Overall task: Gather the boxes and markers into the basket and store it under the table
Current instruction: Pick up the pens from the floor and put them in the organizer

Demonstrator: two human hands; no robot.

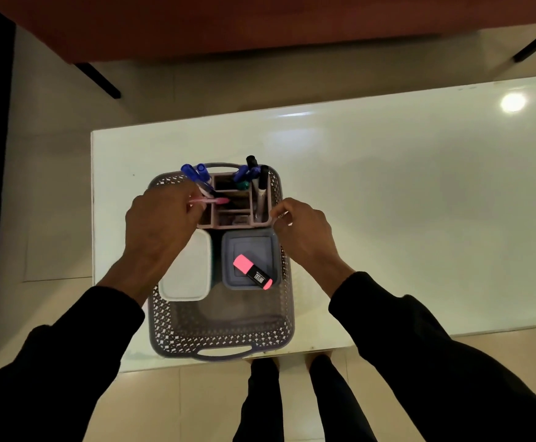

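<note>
basket [222, 338]: grey lattice, handled, near table [387, 193] edge | inside: white box [187, 275], grey box [250, 247] carrying pink highlighter [253, 271], pink organiser [233, 199] of markers | left hand [158, 224] pinching pink pen [209, 201] | right hand [301, 231] apparently gripping organiser corner

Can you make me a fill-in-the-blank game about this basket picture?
1. The pink highlighter lies on the ____ box.
2. The left hand holds a ____ pen.
3. The white box sits inside the ____.
4. The basket rests on the ____.

Missing words: grey; pink; basket; table
</note>
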